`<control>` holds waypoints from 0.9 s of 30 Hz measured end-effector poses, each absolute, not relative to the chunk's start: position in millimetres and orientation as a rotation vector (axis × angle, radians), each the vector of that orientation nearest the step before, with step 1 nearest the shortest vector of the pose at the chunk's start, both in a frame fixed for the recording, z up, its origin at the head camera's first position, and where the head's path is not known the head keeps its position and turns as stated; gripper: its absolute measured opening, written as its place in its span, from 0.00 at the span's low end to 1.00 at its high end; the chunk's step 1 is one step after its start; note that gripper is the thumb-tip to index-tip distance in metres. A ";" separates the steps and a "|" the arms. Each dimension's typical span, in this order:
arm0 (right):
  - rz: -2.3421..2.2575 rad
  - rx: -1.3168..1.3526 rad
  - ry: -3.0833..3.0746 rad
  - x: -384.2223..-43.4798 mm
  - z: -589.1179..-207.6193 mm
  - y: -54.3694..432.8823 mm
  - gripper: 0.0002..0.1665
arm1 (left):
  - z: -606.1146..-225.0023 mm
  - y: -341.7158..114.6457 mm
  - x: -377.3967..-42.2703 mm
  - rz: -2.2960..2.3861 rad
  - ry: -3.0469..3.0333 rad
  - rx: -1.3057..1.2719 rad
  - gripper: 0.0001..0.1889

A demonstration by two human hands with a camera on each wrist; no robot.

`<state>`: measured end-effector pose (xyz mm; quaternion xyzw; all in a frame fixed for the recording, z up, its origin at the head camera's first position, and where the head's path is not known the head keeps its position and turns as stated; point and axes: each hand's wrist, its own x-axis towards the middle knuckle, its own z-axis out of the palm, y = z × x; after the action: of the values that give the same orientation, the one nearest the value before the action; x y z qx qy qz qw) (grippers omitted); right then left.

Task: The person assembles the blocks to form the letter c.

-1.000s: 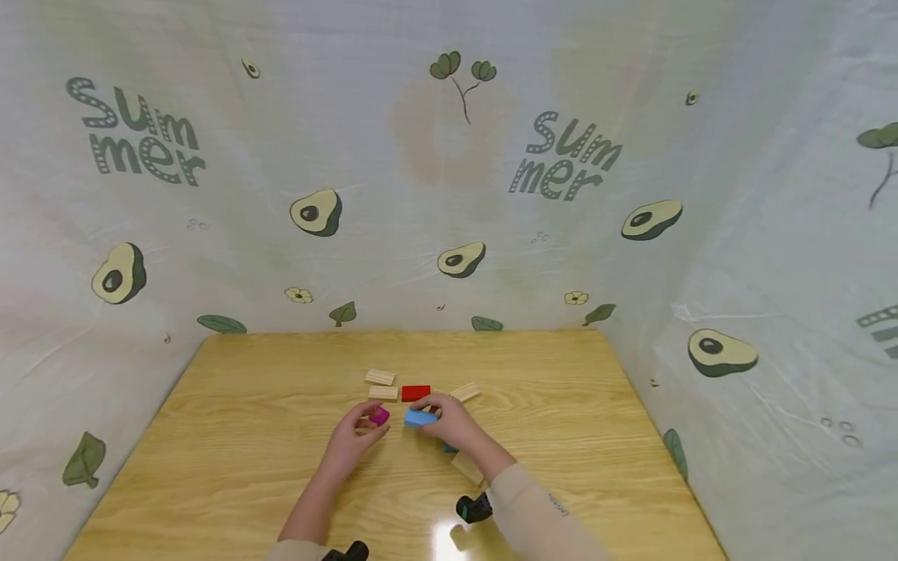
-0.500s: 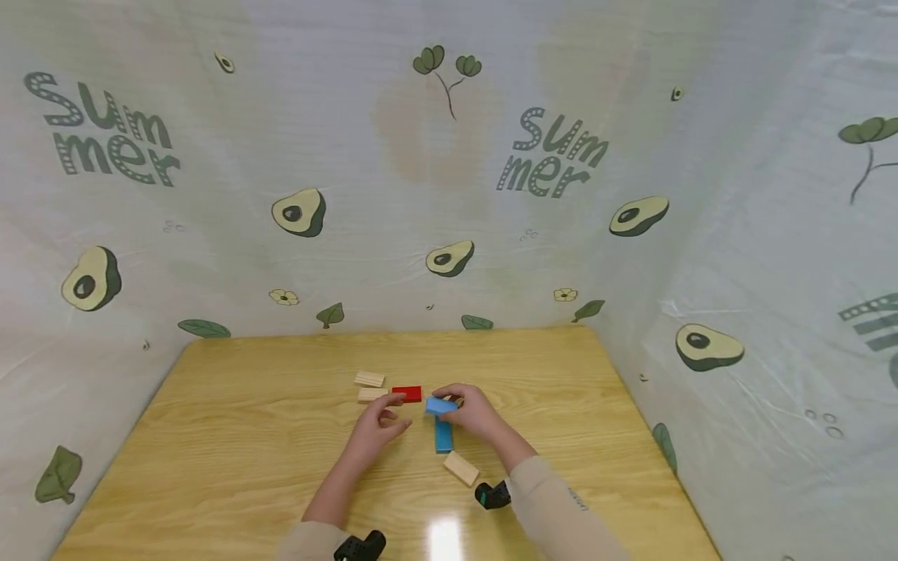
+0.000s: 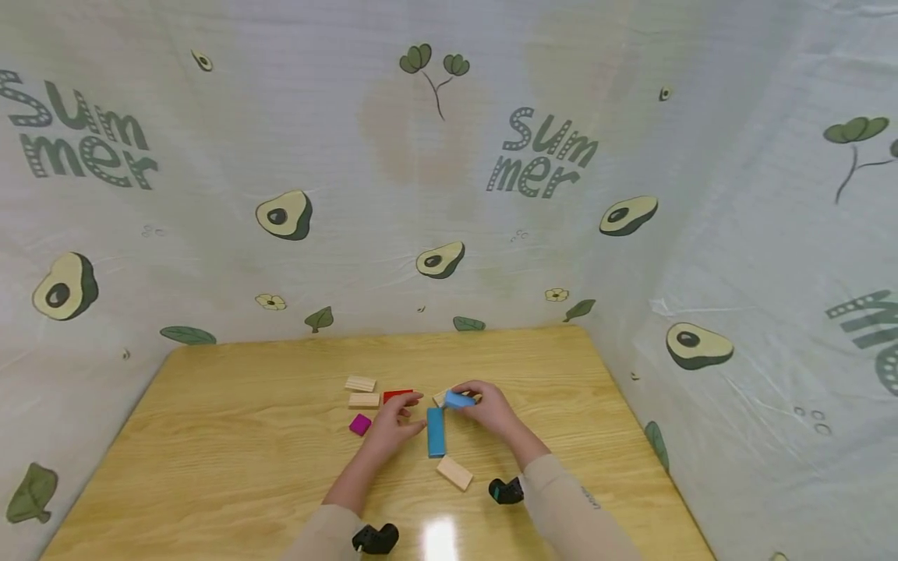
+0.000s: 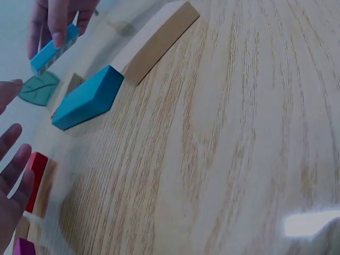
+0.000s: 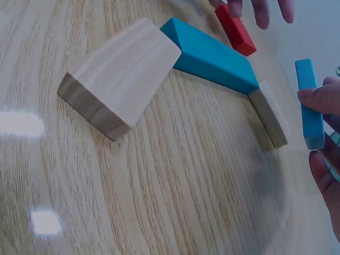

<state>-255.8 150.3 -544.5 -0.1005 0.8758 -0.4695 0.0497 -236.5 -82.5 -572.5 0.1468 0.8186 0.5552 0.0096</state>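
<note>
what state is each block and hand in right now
Light blue block: pinched in right hand
Left hand: holding nothing
Darker blue block: flat on table
Red block: on table
Magenta block: on table
Nearest wooden block: on table
Farthest wooden block: on table
Wooden block left of red block: on table
Wooden block by right hand: on table, partly hidden in head view

Soft, even light fills my head view, a white glare (image 3: 440, 538) burning on the near tabletop (image 3: 231, 467); my wrist views run dimmer, cooler and hazier, with blown-out reflections and soft-edged shadows.
</note>
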 end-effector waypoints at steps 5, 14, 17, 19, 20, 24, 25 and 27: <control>-1.457 -0.254 2.678 -259.5 -548.3 156.1 0.16 | -579.9 -77.2 -240.9 1.689 2.557 0.445 0.26; -1.469 -0.124 2.725 -265.8 -562.9 169.1 0.16 | -592.0 -67.9 -245.3 1.599 2.603 0.409 0.26; -1.484 -0.092 2.726 -267.3 -567.4 172.8 0.16 | -594.6 -67.3 -245.6 1.583 2.612 0.424 0.27; -1.487 -0.077 2.725 -268.3 -570.0 174.8 0.17 | -596.0 -67.4 -245.9 1.580 2.615 0.437 0.28; -1.493 -0.062 2.719 -269.0 -571.1 175.7 0.17 | -596.5 -67.6 -246.1 1.575 2.618 0.444 0.28; -1.496 -0.041 2.720 -272.2 -576.0 178.4 0.18 | -598.9 -68.3 -247.7 1.543 2.632 0.484 0.29; -1.498 -0.042 2.722 -273.2 -577.2 178.9 0.18 | -599.4 -68.5 -248.2 1.534 2.631 0.487 0.29; -1.494 -0.058 2.733 -274.8 -579.3 179.4 0.18 | -600.0 -68.7 -249.1 1.522 2.625 0.498 0.30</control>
<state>-274.8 179.4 -579.3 -0.0186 0.8773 -0.4794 0.0131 -249.1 -68.7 -600.0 0.1618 0.8531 0.4948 0.0332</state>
